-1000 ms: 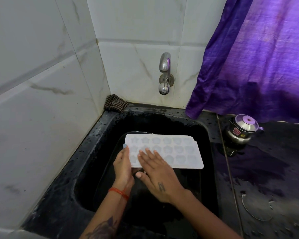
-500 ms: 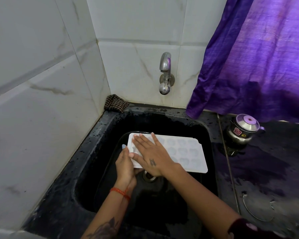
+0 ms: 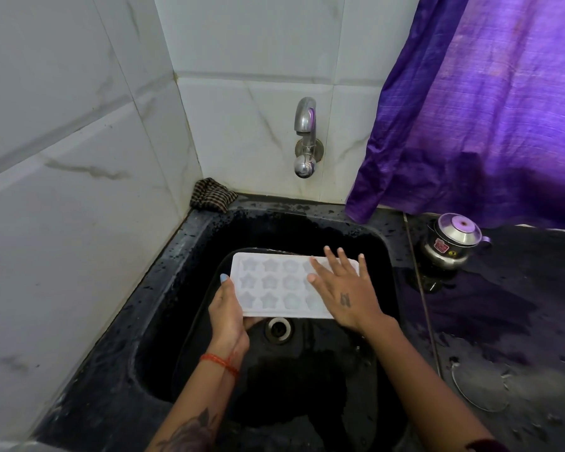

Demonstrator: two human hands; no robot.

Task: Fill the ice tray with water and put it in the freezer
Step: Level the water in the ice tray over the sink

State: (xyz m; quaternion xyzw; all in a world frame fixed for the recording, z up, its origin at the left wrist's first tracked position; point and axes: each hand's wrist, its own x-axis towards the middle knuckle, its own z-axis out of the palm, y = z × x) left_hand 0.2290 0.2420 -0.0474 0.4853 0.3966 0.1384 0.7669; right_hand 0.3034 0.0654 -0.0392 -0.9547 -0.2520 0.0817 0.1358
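A white ice tray (image 3: 271,283) with star-shaped cells is held level over the black sink (image 3: 190,256). My left hand (image 3: 229,311) grips the tray's left end from below, thumb on the rim. Flat on the right half of the tray lies my right hand (image 3: 343,288), fingers spread, covering the cells there. A steel tap (image 3: 304,135) sticks out of the tiled wall above the sink; no water runs from it. The drain (image 3: 278,329) shows just below the tray.
A checked cloth (image 3: 212,194) sits in the back left corner of the sink ledge. A small steel pot with lid (image 3: 450,241) stands on the wet black counter (image 3: 519,321) at right. A purple curtain (image 3: 490,102) hangs behind it.
My right hand has slid across the tray top from its left half to its right half, uncovering the left cells. My left hand keeps its hold on the left end.
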